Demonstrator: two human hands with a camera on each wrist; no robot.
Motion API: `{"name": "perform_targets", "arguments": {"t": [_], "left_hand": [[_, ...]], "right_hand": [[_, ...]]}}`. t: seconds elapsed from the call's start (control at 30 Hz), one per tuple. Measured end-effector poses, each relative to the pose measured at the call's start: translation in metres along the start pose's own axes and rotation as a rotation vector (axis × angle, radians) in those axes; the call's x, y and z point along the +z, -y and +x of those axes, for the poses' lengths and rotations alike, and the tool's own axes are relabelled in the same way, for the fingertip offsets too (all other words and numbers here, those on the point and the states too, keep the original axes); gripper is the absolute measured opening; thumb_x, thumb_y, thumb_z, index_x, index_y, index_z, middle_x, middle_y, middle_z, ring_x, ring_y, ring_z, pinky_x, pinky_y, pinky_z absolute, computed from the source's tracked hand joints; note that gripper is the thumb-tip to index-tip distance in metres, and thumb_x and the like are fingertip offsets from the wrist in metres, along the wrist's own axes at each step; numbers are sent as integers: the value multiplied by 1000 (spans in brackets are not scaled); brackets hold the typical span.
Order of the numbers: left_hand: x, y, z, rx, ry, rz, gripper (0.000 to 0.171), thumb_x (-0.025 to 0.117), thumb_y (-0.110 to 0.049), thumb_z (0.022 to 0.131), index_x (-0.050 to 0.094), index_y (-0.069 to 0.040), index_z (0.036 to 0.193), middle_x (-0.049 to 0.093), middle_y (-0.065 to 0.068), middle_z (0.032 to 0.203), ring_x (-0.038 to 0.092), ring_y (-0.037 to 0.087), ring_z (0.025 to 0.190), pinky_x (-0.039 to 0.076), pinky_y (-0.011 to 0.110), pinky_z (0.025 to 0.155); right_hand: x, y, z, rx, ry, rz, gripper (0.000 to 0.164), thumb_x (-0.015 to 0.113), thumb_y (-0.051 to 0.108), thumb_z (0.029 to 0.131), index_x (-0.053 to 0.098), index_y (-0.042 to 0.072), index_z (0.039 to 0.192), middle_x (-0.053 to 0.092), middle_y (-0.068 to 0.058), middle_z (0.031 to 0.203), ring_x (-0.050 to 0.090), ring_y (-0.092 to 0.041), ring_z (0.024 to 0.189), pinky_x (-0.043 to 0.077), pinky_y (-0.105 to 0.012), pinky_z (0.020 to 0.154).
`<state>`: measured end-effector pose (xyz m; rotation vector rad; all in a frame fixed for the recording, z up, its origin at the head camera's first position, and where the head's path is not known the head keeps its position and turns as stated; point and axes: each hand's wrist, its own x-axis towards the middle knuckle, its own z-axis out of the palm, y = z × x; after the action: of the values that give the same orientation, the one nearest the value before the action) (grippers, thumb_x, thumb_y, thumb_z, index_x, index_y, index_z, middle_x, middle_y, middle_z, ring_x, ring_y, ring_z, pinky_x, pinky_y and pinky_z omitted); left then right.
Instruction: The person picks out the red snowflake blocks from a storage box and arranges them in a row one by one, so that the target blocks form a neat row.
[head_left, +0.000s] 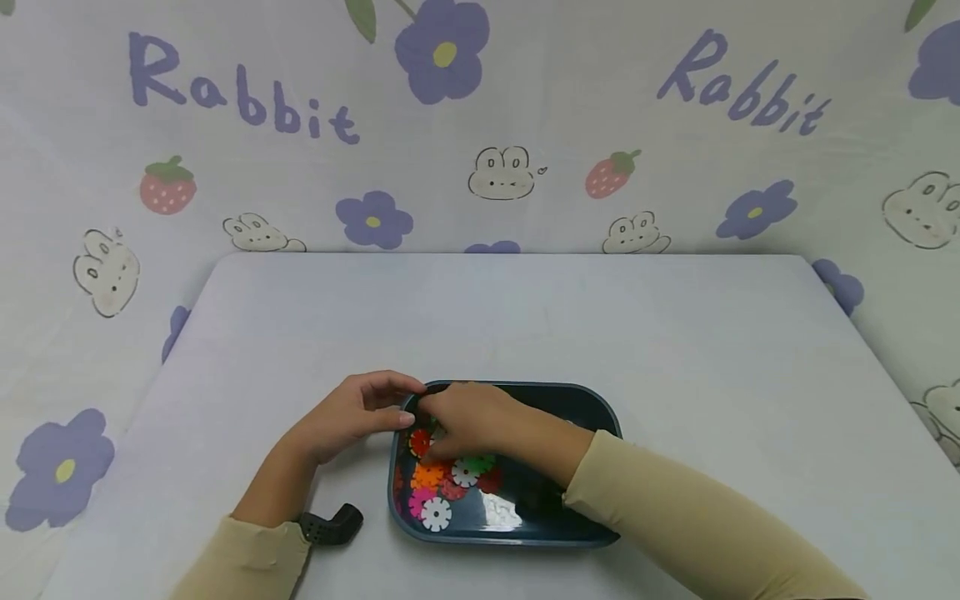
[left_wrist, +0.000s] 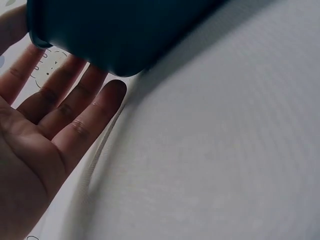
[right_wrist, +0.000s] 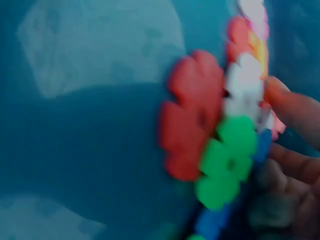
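My left hand (head_left: 348, 417) is at the left end of a dark blue-green tray (head_left: 517, 543), thumb and fingertips right at its rim near the far corner. In the left wrist view its spread fingers (left_wrist: 80, 125) reach up to the outer wall of the tray. My right hand (head_left: 472, 421) is down inside the tray at its left end, among flower-shaped plastic pieces. Its fingers (right_wrist: 300, 110) touch the edge of the pile, beside a white piece (right_wrist: 244, 85), a green piece (right_wrist: 227, 165) and a red piece (right_wrist: 192, 120). The right fingertips are partly hidden in the head view.
Several more pieces, among them an orange piece (head_left: 429, 475) and a white notched disc (head_left: 436, 514), lie along the tray's left side. The tray stands near the front of a white table (head_left: 495, 317). A black wrist device (head_left: 333, 527) is on the left wrist.
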<state>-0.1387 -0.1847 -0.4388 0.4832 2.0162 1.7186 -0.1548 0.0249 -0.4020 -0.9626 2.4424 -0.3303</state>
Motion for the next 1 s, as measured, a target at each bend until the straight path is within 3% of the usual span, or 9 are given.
{"name": "perform_targets", "arguments": {"t": [0.13,0.37,0.73,1.0], "left_hand": [[1,-1,1,1,2,5,37,71,-19,90,63,-12,126,64,8,127,59,26,120,52,34,95],[0,1,1,3,-3,30,37,70,-19,91,63,-12,126,65,7,127,59,26,121,51,34,96],[-3,5,0,7,25,-15,40,70,-18,91,61,-12,129,63,7,131,55,26,126,49,35,99],[-4,5,0,5,19,-14,41,72,-18,89,62,-12,129,63,7,131,56,25,126,49,34,99]], "right_hand": [[4,2,-1,2,-43,-72,46,75,50,82,67,19,115,71,8,87,60,-7,68,56,-29,70],[4,1,-2,-64,-89,-34,31,72,40,87,69,19,110,70,9,84,59,-6,68,53,-22,65],[-11,-8,-9,-238,-90,198,19,68,34,93,78,18,99,70,12,81,59,-3,71,51,-17,70],[-24,-15,-18,-262,-94,362,11,73,27,89,78,16,90,73,5,82,63,-6,70,55,-19,70]]}}
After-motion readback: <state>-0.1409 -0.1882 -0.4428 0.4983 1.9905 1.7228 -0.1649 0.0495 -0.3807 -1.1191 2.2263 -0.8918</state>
